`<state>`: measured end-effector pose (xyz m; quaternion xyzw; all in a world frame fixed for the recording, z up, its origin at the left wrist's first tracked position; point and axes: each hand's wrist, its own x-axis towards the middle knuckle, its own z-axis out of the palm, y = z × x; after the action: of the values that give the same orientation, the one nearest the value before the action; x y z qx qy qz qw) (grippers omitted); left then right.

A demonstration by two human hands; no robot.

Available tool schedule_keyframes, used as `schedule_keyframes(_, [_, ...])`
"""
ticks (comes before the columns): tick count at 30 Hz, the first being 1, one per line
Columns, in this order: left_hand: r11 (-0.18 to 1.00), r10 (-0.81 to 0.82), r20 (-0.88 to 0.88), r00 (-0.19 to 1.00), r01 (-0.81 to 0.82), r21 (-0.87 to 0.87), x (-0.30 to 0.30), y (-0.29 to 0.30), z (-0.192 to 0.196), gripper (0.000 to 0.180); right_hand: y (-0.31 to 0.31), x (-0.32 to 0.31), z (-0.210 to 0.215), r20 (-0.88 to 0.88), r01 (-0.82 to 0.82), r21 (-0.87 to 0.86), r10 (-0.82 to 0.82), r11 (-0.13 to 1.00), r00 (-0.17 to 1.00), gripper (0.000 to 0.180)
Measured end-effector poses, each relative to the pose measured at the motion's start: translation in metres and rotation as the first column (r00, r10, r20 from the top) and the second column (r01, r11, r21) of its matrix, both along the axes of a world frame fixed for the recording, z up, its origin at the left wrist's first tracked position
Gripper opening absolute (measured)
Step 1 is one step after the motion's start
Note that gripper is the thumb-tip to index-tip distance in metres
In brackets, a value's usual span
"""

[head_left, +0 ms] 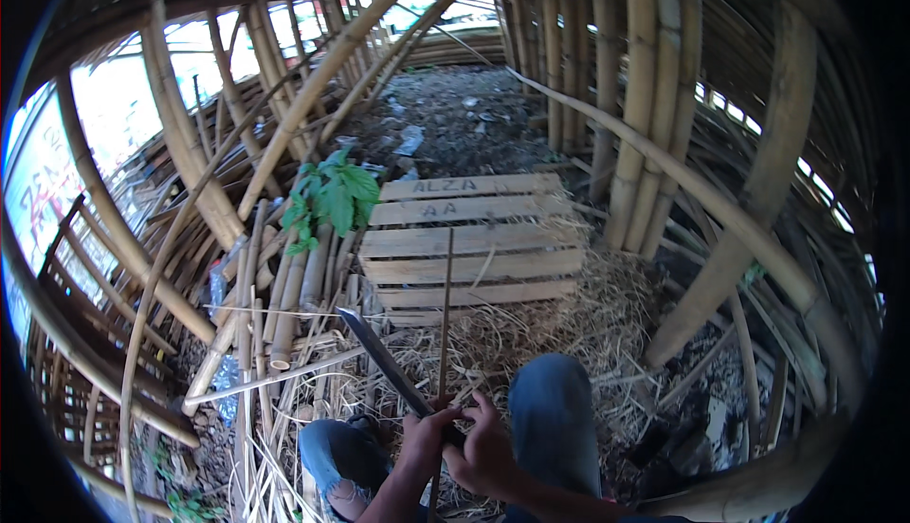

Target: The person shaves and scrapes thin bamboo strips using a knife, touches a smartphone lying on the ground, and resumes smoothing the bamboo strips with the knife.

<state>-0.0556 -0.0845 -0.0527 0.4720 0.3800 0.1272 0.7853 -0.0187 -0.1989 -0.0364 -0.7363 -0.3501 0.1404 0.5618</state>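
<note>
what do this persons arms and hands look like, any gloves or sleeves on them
The bare left hand and bare right hand show no gloves. No sleeve covers the visible stretch of the slim forearms, and I make out no watch or markings. Below, the person wears faded blue denim trousers.

Daylight (116, 98) shows between bamboo posts (641, 58) flanking a dirt floor (450, 110).

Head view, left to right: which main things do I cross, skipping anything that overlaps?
Bamboo lattice → green leafy plant → thin brown strip → right knee in blue denim → bundle of upright bamboo poles.
</note>
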Motion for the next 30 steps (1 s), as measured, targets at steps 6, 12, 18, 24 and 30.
schedule_keyframes(6, [0.990, -0.100, 0.003, 0.995, 0.100, -0.094, -0.001, 0.016, -0.017, 0.036, -0.112, 0.040, -0.048, 0.548, 0.379, 0.125, -0.383, 0.917, 0.744, 0.044])
schedule_keyframes(12, [0.848, -0.021, 0.043, 0.999, 0.041, -0.529, 0.003, 0.001, 0.027, 0.048, -0.219, 0.069, -0.209, 0.214, 0.558, -0.445, -0.522, 0.700, 0.826, 0.051])
schedule_keyframes(18, [0.674, -0.209, 0.113, 0.971, 0.227, -0.703, -0.004, 0.026, 0.002, 0.065, -0.281, 0.085, -0.270, -0.159, 0.554, -0.766, -0.931, 0.326, 0.328, 0.041])
schedule_keyframes(24, [0.748, -0.195, 0.010, 0.981, 0.155, -0.645, -0.009, 0.035, -0.035, 0.058, -0.346, 0.116, -0.326, 0.105, 0.466, -0.880, -0.994, -0.089, 0.009, 0.057])
schedule_keyframes(30, [0.780, -0.174, -0.058, 0.983, 0.102, -0.617, 0.000, 0.049, -0.044, 0.055, -0.325, 0.163, -0.316, 0.205, 0.274, -0.946, -0.975, -0.174, 0.087, 0.102])
